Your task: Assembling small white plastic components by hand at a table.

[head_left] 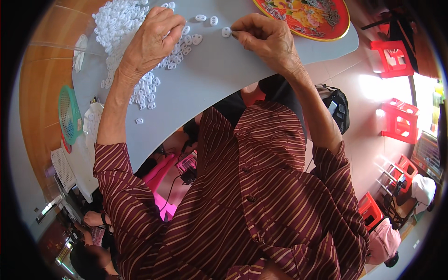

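Small white oval plastic pieces with two holes lie in a large pile (119, 25) around and beyond my left hand (155, 39). Its fingers are curled closed over the pile's right side, and what they hold, if anything, is hidden. My right hand (268, 41) is closed in a pinch over the grey table (205, 77). Right at its thumb and fingertips is a single white two-holed piece (226, 32); whatever sits inside the pinch is too small to make out. Two loose white pieces (200, 18) lie between my hands.
Beyond my right hand stands a red flowered tray (343, 25) of small grey metal parts. A green basket (69, 114) is at the table's left. Red plastic stools (393, 58) line the right. Another person (91, 256) is at lower left; a black bag (337, 105) lies right.
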`<state>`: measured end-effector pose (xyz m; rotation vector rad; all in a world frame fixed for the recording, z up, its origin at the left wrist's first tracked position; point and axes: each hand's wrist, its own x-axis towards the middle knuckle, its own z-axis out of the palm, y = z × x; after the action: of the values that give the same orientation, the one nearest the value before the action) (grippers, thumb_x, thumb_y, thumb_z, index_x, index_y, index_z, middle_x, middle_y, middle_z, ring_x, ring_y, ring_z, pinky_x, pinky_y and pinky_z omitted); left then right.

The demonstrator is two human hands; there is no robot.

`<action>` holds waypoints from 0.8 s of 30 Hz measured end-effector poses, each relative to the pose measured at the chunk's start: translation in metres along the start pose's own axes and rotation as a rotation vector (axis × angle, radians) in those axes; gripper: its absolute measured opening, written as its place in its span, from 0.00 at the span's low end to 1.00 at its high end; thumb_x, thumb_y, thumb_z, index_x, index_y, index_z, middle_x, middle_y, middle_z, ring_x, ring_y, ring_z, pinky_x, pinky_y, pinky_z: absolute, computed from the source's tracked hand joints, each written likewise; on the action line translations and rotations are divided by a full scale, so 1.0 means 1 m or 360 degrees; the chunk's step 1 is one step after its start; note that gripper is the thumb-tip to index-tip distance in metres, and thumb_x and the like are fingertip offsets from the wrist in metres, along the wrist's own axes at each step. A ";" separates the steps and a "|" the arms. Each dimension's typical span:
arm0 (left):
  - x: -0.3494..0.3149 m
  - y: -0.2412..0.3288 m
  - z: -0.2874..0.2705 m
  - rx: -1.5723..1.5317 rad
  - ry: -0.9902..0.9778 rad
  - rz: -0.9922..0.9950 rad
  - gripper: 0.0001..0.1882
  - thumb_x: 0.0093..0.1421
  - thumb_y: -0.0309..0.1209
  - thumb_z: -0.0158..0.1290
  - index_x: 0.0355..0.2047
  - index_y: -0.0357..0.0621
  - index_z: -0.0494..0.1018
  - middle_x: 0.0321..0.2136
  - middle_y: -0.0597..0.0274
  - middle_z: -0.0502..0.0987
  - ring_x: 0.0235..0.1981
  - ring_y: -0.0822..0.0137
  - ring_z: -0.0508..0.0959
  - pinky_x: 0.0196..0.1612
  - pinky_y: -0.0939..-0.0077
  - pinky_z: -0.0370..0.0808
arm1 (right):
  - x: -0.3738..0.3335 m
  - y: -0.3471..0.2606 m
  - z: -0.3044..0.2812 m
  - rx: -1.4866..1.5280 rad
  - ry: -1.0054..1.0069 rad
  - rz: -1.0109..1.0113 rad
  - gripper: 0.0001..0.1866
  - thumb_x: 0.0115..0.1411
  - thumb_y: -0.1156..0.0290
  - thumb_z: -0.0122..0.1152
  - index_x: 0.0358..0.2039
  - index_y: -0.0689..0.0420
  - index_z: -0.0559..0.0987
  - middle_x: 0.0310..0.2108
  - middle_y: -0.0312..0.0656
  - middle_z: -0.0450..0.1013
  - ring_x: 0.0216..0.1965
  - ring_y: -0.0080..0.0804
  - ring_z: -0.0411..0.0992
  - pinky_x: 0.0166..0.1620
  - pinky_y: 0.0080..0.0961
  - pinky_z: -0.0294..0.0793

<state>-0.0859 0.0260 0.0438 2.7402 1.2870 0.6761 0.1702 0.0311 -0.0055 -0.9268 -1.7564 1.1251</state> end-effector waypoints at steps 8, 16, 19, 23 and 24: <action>-0.033 0.027 0.001 0.0021 -0.0077 -0.0174 0.07 0.50 0.22 0.55 0.31 0.38 0.73 0.25 0.57 0.67 0.35 0.56 0.68 0.43 0.66 0.68 | -0.001 -0.004 0.001 -0.0052 0.0039 -0.0019 0.07 0.54 0.76 0.61 0.34 0.61 0.81 0.22 0.35 0.76 0.25 0.16 0.73 0.31 0.15 0.74; -0.037 0.033 0.014 0.0086 -0.0119 -0.0271 0.11 0.49 0.23 0.57 0.35 0.38 0.74 0.28 0.58 0.66 0.39 0.58 0.66 0.49 0.66 0.64 | -0.003 0.000 -0.001 -0.0002 -0.0114 -0.0031 0.08 0.58 0.73 0.60 0.38 0.58 0.80 0.24 0.32 0.74 0.25 0.14 0.70 0.33 0.13 0.72; -0.036 0.034 0.016 0.0075 -0.0088 -0.0246 0.10 0.49 0.22 0.56 0.34 0.38 0.74 0.28 0.58 0.66 0.39 0.58 0.66 0.49 0.66 0.65 | -0.002 0.000 -0.001 0.0000 -0.0101 -0.0041 0.08 0.57 0.74 0.60 0.38 0.59 0.80 0.24 0.31 0.74 0.25 0.13 0.69 0.32 0.12 0.71; -0.036 0.036 0.022 0.0216 -0.0023 -0.0143 0.10 0.47 0.20 0.56 0.33 0.37 0.74 0.28 0.57 0.65 0.39 0.57 0.66 0.48 0.65 0.65 | -0.002 0.002 0.000 0.0014 -0.0108 -0.0024 0.08 0.57 0.75 0.60 0.38 0.59 0.80 0.25 0.31 0.74 0.25 0.13 0.69 0.32 0.12 0.71; -0.035 0.035 0.023 0.0246 -0.0005 -0.0101 0.10 0.46 0.19 0.55 0.32 0.36 0.74 0.28 0.56 0.65 0.39 0.57 0.66 0.48 0.65 0.65 | -0.002 0.002 -0.001 -0.0008 -0.0106 -0.0025 0.08 0.57 0.75 0.60 0.38 0.59 0.80 0.25 0.31 0.74 0.25 0.13 0.69 0.32 0.12 0.71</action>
<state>-0.0708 -0.0201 0.0173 2.8031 1.4776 0.5913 0.1718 0.0301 -0.0073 -0.8862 -1.8176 1.1542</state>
